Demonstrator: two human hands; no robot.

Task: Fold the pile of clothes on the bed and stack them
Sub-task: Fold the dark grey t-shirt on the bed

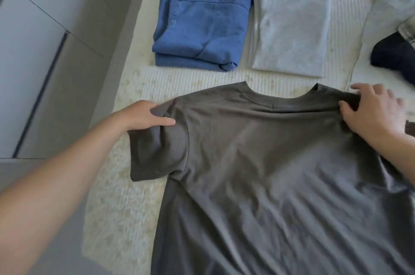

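A dark grey-brown T-shirt lies spread flat on the cream bed cover, collar pointing away from me. My left hand pinches the shirt's left shoulder seam, just above the short sleeve. My right hand grips the bunched cloth of the right shoulder. Beyond the collar lie a folded blue denim garment and, to its right, a folded light grey garment, side by side.
At the right edge lie unfolded clothes: a white piece, a dark navy piece and a bit of plaid. The bed's left edge runs along a grey frame, with pale tiled floor beyond.
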